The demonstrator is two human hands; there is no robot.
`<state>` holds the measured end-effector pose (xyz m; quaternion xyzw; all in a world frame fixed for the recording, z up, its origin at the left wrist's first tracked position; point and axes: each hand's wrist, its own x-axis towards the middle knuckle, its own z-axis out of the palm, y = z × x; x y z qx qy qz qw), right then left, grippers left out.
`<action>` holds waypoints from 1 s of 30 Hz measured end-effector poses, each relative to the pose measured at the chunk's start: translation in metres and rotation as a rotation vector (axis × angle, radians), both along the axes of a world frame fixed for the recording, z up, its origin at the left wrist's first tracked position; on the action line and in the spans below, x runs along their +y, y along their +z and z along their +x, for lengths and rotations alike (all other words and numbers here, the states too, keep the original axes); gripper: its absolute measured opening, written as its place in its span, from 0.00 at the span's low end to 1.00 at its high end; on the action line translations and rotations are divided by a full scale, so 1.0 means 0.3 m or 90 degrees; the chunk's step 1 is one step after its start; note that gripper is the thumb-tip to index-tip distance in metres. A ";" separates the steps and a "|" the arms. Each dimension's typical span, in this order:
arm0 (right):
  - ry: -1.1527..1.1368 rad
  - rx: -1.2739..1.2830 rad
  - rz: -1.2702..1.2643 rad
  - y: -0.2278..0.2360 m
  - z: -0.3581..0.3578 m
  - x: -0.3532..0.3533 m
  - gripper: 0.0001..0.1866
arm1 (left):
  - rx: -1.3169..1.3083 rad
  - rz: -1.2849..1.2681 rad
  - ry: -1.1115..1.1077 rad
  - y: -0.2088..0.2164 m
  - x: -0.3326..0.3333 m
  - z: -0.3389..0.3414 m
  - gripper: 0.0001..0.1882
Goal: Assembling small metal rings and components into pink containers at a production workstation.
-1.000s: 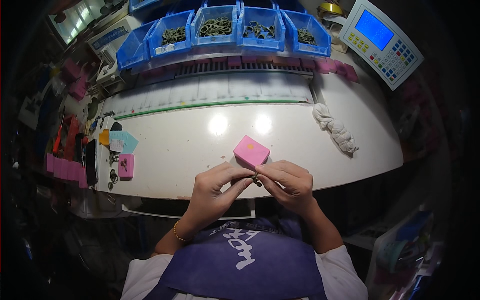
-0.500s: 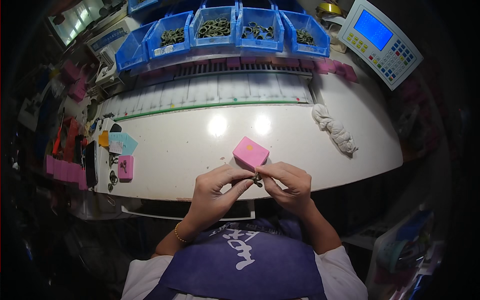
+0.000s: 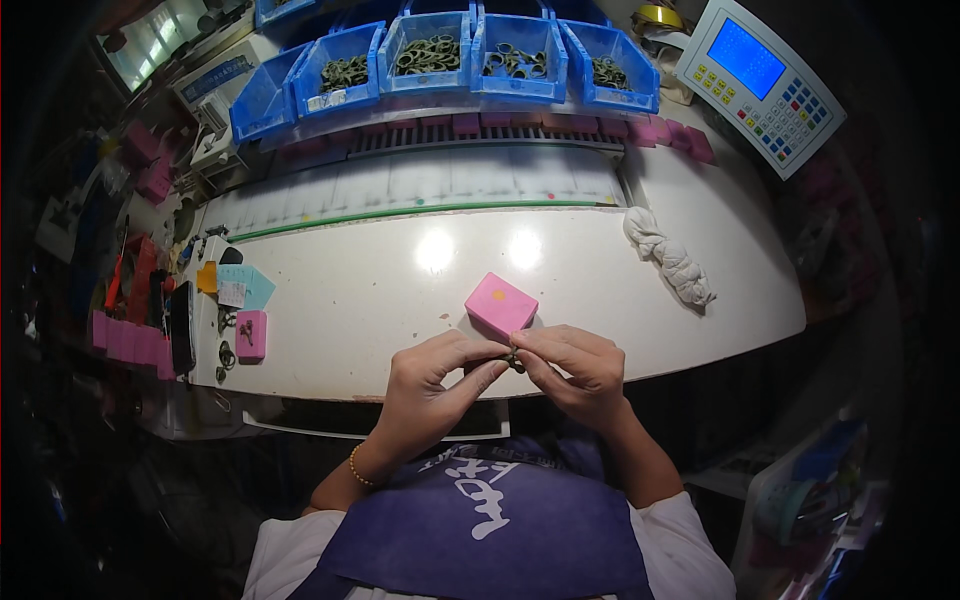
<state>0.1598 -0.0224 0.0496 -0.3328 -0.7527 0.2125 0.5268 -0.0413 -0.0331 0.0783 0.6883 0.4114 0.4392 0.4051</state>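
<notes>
At the front edge of the white table, my left hand (image 3: 440, 372) and my right hand (image 3: 578, 368) meet fingertip to fingertip. Pinched between them is a small dark green ring (image 3: 515, 361), mostly covered by thumbs and fingers, so its full shape is hidden. Both hands are closed on it. Just beyond the fingertips lies a pink block (image 3: 502, 304) with a yellowish spot on its top face; my right fingers come up close to its near corner, and whether they touch it I cannot tell.
Blue bins (image 3: 425, 60), some holding dark green rings, line the back. A keypad with a blue screen (image 3: 762, 85) stands at back right, near a twisted white cloth (image 3: 668, 258). At left are a smaller pink block (image 3: 252, 336), loose dark rings (image 3: 226, 355) and paper notes (image 3: 245, 287).
The fingers have shifted slightly around the ring, and less of it shows below the fingertips now. Both hands stay in nearly the same place; the pink block has not visibly moved.
</notes>
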 end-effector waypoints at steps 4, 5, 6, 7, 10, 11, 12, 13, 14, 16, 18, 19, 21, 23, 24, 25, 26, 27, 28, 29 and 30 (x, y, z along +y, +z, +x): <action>-0.004 0.002 -0.029 -0.005 0.002 -0.003 0.14 | -0.005 -0.011 -0.004 -0.004 0.000 -0.001 0.09; -0.005 0.004 -0.037 -0.008 0.002 -0.003 0.14 | -0.006 -0.021 -0.005 -0.004 -0.001 0.000 0.08; -0.006 0.007 -0.046 -0.011 0.002 -0.004 0.14 | -0.006 -0.021 -0.005 -0.006 -0.001 0.000 0.08; -0.007 0.006 -0.045 -0.013 0.000 -0.006 0.14 | -0.023 -0.047 -0.003 -0.010 -0.001 0.000 0.08; -0.048 0.093 -0.079 -0.012 -0.003 -0.009 0.13 | -0.085 -0.130 0.014 -0.018 -0.008 0.002 0.08; -0.061 0.079 -0.043 -0.003 0.004 -0.005 0.13 | -0.128 -0.187 0.029 -0.020 -0.010 0.001 0.08; -0.074 0.065 -0.007 0.006 0.006 -0.004 0.12 | -0.128 -0.187 0.030 -0.023 -0.008 0.001 0.08; -0.075 0.066 -0.007 0.010 0.008 -0.010 0.12 | -0.107 -0.127 0.037 -0.024 -0.006 0.003 0.08; -0.086 0.031 -0.008 0.014 0.008 -0.020 0.12 | -0.086 -0.067 0.045 -0.025 -0.004 0.005 0.08; -0.098 -0.005 -0.010 0.026 0.003 -0.033 0.11 | -0.068 -0.036 0.050 -0.017 -0.003 0.011 0.08; -0.097 0.001 -0.052 0.042 -0.017 -0.040 0.09 | -0.051 -0.005 0.054 -0.010 -0.005 0.013 0.09; -0.098 0.001 -0.052 0.047 -0.020 -0.039 0.09 | -0.033 0.014 0.056 -0.005 -0.006 0.014 0.09; -0.090 -0.013 -0.050 0.053 -0.024 -0.033 0.11 | -0.015 0.034 0.056 -0.003 -0.007 0.017 0.09; -0.090 -0.012 -0.043 0.044 -0.032 -0.027 0.10 | -0.007 0.065 0.063 -0.009 -0.008 0.019 0.10; -0.092 -0.013 -0.035 0.039 -0.035 -0.025 0.10 | -0.007 0.065 0.064 -0.009 -0.010 0.020 0.10; -0.093 -0.013 -0.035 0.037 -0.037 -0.025 0.10 | -0.009 0.064 0.067 -0.009 -0.011 0.023 0.10; -0.100 -0.010 -0.031 0.035 -0.038 -0.025 0.09 | -0.012 0.063 0.070 -0.009 -0.011 0.026 0.11; -0.107 -0.006 -0.027 0.034 -0.040 -0.025 0.09 | -0.012 0.063 0.069 -0.010 -0.010 0.027 0.11; -0.107 -0.006 -0.027 0.034 -0.042 -0.025 0.09 | -0.013 0.064 0.070 -0.011 -0.010 0.027 0.10; -0.105 0.003 -0.024 0.034 -0.045 -0.024 0.08 | -0.015 0.065 0.071 -0.011 -0.010 0.027 0.10; -0.104 0.012 -0.021 0.034 -0.047 -0.023 0.06 | -0.015 0.065 0.072 -0.011 -0.010 0.026 0.10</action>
